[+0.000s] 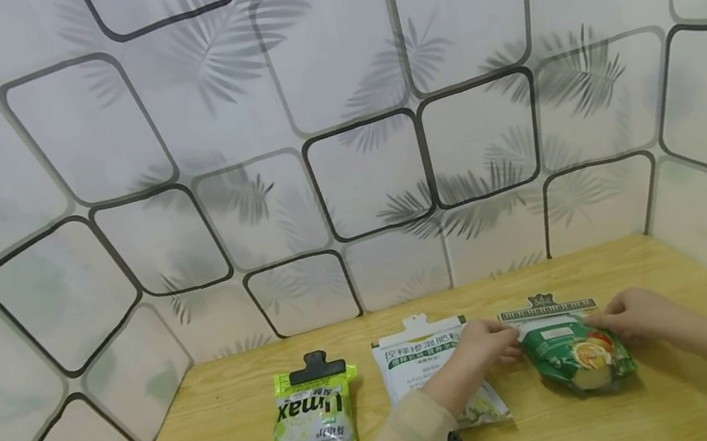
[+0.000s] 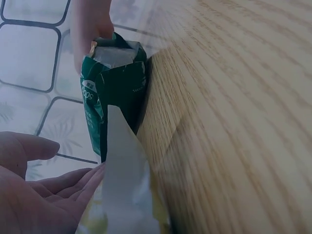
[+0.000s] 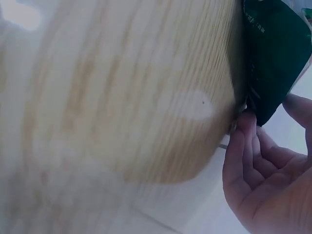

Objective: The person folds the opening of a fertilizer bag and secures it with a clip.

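A green food bag (image 1: 580, 358) lies on the right of the table with a wide decorated clip (image 1: 545, 306) across its top. My right hand (image 1: 633, 317) pinches the bag's right edge; in the right wrist view, thumb and fingers (image 3: 236, 156) lie on either side of the green edge. At the opposite side my left hand (image 1: 485, 343) reaches over a white fertilizer bag (image 1: 416, 375), fingertips right by the green bag's upper left corner. In the left wrist view its thumb stands apart from nearly straight fingers (image 2: 68, 183), whose tips are partly hidden behind the white bag.
A light-coloured clip (image 1: 417, 327) closes the white bag's top. Farther left lies a yellow-green Umax bag (image 1: 314, 424) with a black clip (image 1: 317, 366). Behind the wooden table (image 1: 221, 433) rises a wall covering (image 1: 366, 171) with a leaf and square pattern.
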Demonstrator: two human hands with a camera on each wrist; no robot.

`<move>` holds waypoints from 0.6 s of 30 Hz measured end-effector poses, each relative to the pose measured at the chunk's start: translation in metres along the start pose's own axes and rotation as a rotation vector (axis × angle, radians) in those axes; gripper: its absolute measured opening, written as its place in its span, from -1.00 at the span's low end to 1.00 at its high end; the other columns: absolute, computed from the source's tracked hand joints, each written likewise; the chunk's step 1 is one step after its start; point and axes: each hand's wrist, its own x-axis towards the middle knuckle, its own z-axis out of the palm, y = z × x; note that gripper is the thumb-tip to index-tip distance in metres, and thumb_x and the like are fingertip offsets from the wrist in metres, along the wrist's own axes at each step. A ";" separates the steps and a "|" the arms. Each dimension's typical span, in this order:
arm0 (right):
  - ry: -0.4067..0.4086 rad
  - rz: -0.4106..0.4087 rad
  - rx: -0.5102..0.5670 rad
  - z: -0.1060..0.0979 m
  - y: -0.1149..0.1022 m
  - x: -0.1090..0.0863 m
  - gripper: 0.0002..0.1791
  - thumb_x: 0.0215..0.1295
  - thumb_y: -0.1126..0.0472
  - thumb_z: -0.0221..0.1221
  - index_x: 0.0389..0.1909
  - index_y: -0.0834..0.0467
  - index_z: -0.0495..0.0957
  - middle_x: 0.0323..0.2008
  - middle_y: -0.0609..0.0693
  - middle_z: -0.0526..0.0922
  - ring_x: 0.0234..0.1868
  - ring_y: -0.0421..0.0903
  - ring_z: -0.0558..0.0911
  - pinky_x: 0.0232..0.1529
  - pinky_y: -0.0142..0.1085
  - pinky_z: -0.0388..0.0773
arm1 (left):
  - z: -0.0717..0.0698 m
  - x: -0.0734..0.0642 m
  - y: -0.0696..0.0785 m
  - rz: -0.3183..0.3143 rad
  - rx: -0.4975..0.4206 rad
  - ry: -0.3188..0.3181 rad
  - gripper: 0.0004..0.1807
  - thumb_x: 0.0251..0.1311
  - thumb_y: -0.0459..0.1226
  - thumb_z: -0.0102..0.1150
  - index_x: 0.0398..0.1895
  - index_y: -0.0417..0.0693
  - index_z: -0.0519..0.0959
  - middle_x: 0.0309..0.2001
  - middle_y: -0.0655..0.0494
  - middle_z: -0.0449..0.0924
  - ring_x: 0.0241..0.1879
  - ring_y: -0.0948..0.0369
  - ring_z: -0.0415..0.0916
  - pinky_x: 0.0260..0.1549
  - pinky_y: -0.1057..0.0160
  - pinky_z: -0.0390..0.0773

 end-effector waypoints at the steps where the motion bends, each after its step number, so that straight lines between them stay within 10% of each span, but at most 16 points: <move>1: 0.009 -0.019 -0.036 0.000 -0.001 -0.001 -0.47 0.52 -0.13 0.24 -0.56 0.17 0.67 -0.62 -0.21 0.52 -0.54 -0.22 0.44 -0.50 -0.41 0.43 | -0.001 -0.001 0.000 0.003 0.000 -0.006 -0.71 0.46 -0.36 0.22 0.05 -0.47 0.69 -0.13 -0.25 0.81 -0.06 -0.10 0.82 -0.08 0.18 0.84; 6: 0.048 -0.078 -0.178 -0.001 -0.006 -0.003 -0.45 0.49 -0.15 0.25 -0.70 0.04 0.59 -0.75 -0.20 0.41 -0.64 -0.23 0.30 -0.56 -0.41 0.26 | -0.006 -0.008 0.001 0.021 0.038 -0.030 -0.72 0.46 -0.35 0.22 0.00 -0.45 0.70 -0.13 -0.25 0.81 -0.08 -0.09 0.82 -0.08 0.18 0.84; 18: 0.094 -0.140 -0.317 -0.012 -0.017 -0.004 -0.45 0.44 -0.07 0.34 -0.11 0.44 0.67 -0.20 0.30 0.77 -0.19 0.22 0.74 -0.16 0.13 0.74 | -0.029 -0.028 0.001 0.027 0.067 -0.103 -0.66 0.54 -0.30 0.17 0.18 -0.40 0.65 -0.04 -0.21 0.81 -0.01 -0.04 0.80 0.02 0.13 0.82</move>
